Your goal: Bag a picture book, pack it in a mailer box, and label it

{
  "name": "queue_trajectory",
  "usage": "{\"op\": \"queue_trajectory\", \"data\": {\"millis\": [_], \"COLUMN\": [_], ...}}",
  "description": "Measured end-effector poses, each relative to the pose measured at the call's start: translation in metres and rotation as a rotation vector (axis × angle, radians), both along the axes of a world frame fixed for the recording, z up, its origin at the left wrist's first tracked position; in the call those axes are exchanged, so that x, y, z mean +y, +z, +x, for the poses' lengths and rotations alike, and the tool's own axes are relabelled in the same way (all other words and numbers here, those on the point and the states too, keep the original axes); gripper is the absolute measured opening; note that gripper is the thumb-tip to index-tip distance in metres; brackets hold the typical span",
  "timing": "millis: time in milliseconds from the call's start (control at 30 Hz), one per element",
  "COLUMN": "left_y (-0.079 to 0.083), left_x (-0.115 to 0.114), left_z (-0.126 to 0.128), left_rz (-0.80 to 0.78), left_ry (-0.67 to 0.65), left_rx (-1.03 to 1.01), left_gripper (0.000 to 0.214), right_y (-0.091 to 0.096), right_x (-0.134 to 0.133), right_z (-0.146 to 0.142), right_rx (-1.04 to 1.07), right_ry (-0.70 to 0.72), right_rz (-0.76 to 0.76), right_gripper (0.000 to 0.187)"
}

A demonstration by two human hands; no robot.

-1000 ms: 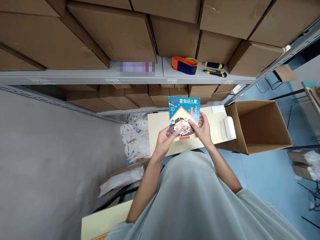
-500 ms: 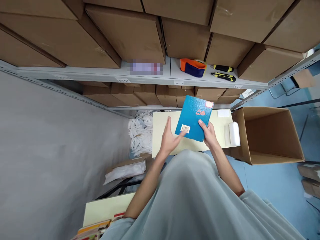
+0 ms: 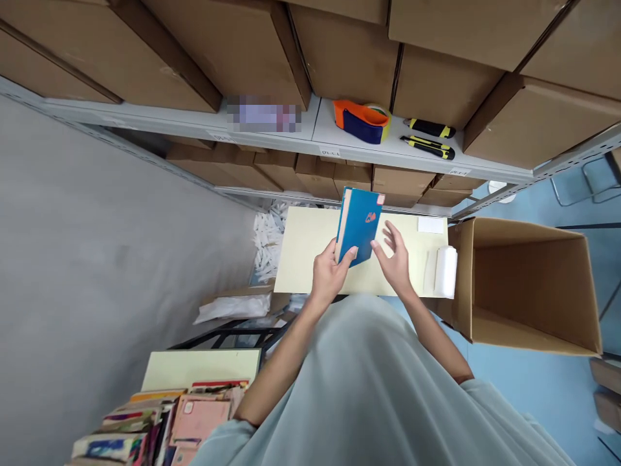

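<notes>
A blue book (image 3: 361, 223) with a small orange-pink design and a pale label at its top corner is held tilted above the cream tabletop (image 3: 303, 252), its page edges facing left. My left hand (image 3: 330, 275) grips the lower left of the book, thumb across the cover. Beside the book's right edge is my right hand (image 3: 394, 259), fingers spread and curved, holding nothing. A white roll (image 3: 445, 272) and a white slip of paper (image 3: 430, 224) lie on the tabletop to the right.
An open cardboard box (image 3: 528, 285) stands at the right. Stacked books (image 3: 198, 417) lie at lower left. On the shelf (image 3: 310, 123) ahead are an orange and navy tape dispenser (image 3: 361, 122), box cutters (image 3: 429, 139) and brown boxes. White paper scraps (image 3: 269, 239) pile up left of the tabletop.
The book has turned so its page edges show, and it has shifted left. My left hand has taken hold of it, and my right hand has let go.
</notes>
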State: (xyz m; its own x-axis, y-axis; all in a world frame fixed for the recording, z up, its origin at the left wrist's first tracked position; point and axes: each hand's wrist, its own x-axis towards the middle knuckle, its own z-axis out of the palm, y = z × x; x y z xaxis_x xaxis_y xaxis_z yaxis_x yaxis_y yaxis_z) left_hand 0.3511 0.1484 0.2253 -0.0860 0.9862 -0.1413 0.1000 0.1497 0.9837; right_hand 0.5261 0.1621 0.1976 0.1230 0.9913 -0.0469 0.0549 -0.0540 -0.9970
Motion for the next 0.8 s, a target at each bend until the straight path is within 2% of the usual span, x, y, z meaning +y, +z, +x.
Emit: {"op": "queue_trajectory", "data": {"millis": [100,233,267,333,400,500,567,633,700,800], "left_y": [0.004,0.005,0.004,0.001,-0.004,-0.008,-0.009,-0.007,-0.004,0.001], "left_x": [-0.011,-0.018,-0.016,-0.007,0.003,0.012,0.011,0.009,0.007,0.005], "left_z": [0.019,0.019,0.013,-0.001,-0.016,-0.028,-0.032,-0.036,-0.039,-0.042], "left_rz": [0.093,0.258,0.267,0.232,0.106,-0.154,-0.227,-0.215,-0.159,-0.016], "left_ry": [-0.001,-0.270,-0.280,-0.180,-0.100,-0.190,-0.205,-0.170,-0.130,-0.028], "left_rx": [0.211,0.179,0.163,0.115,-0.024,-0.326,-0.435,-0.469,-0.433,-0.168], "left_gripper": [0.052,0.071,0.071,0.071,0.074,0.077,0.075,0.075,0.075,0.062], "right_y": [0.004,0.014,0.016,0.018,0.021,0.023,0.023,0.021,0.018,0.018], "right_x": [-0.007,-0.004,-0.001,0.003,0.003,-0.002,-0.003,-0.003,-0.002,-0.006], "right_z": [-0.010,-0.002,0.004,0.016,0.022,0.017,0.009,0.001,-0.006,-0.023], "right_rx": [0.096,0.112,0.123,0.180,0.243,0.270,0.248,0.211,0.133,-0.048], "right_ry": [0.157,0.093,0.083,0.118,0.182,0.229,0.233,0.240,0.188,0.009], "right_rz": [-0.008,-0.011,-0.007,-0.025,-0.061,-0.066,-0.047,-0.039,-0.025,0.049], "right_gripper": [0.099,0.070,0.065,0.064,0.066,0.067,0.068,0.070,0.073,0.082]}}
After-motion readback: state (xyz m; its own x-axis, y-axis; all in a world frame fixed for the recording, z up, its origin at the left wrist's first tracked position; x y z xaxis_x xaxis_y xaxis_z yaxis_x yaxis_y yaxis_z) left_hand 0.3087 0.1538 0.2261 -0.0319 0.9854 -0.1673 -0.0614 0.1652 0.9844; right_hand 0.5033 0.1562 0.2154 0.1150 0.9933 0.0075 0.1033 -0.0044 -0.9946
